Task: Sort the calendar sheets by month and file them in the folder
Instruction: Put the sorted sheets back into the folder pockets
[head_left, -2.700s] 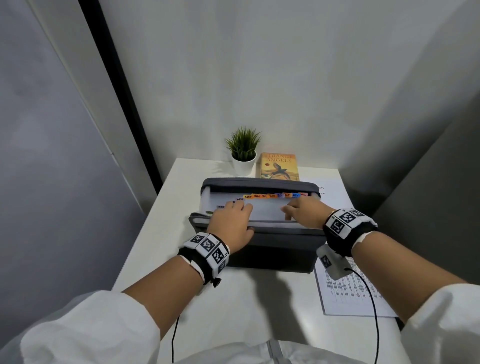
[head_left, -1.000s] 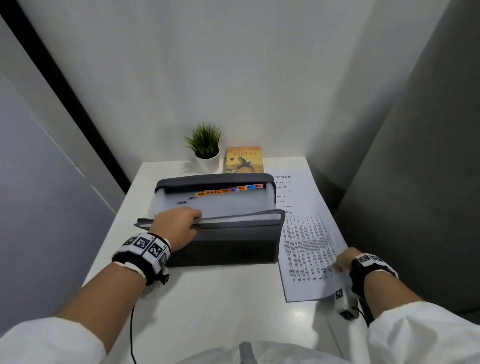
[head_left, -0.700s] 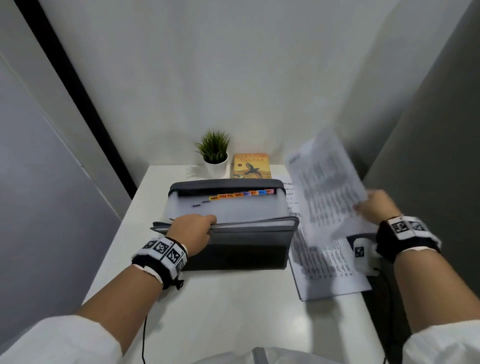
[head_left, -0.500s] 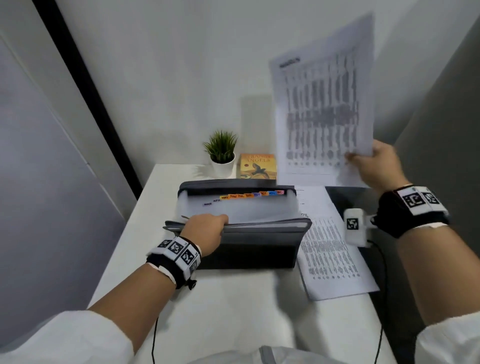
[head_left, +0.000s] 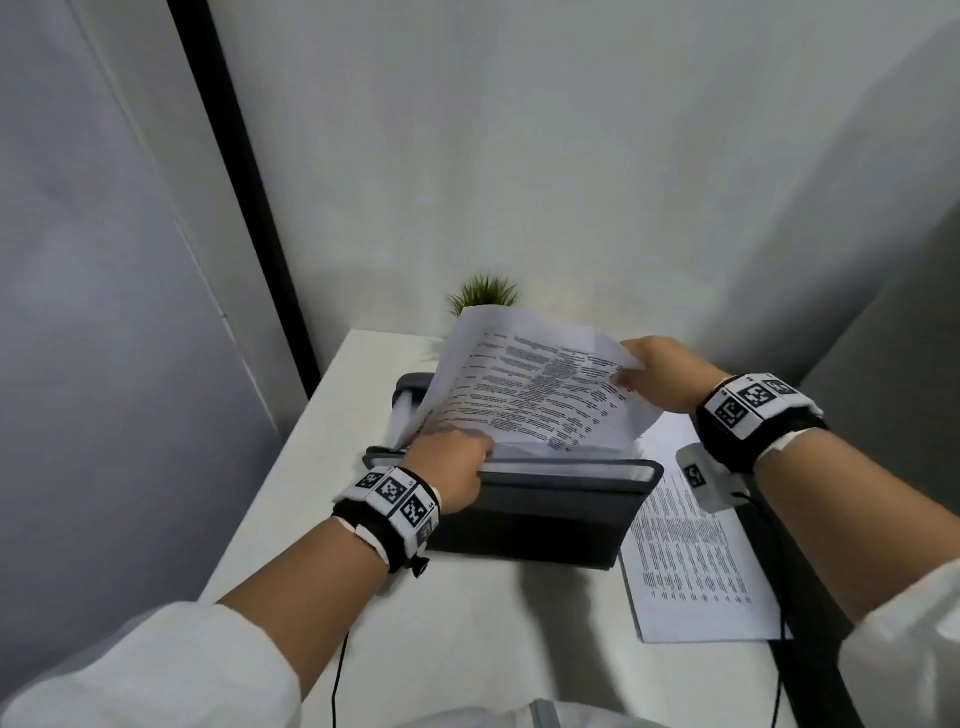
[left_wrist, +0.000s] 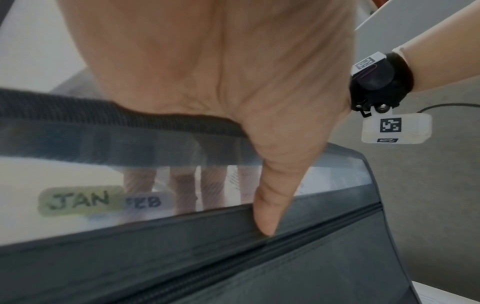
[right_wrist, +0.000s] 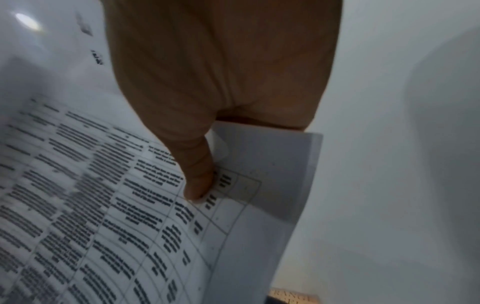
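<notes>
A grey accordion folder (head_left: 530, 512) stands open on the white table. My left hand (head_left: 451, 470) grips its front dividers, fingers inside a pocket and thumb (left_wrist: 267, 207) on the grey front wall (left_wrist: 285, 263); tabs marked JAN (left_wrist: 79, 200) and FEB (left_wrist: 145, 202) show through the clear plastic. My right hand (head_left: 657, 376) pinches the right edge of a printed calendar sheet (head_left: 530, 392), thumb (right_wrist: 197, 179) on its grid. The sheet (right_wrist: 91, 205) curves over the folder, its lower edge at the open pockets by my left hand.
More printed sheets (head_left: 691, 566) lie on the table right of the folder. A small potted plant (head_left: 483, 293) stands at the back against the wall, and a book's top edge (right_wrist: 293, 298) shows in the right wrist view. Walls close in on both sides.
My right hand picked a sheet off the right-hand stack, raised it upright, and has now swung it down and left over the folder. My left hand kept holding the dividers apart.
</notes>
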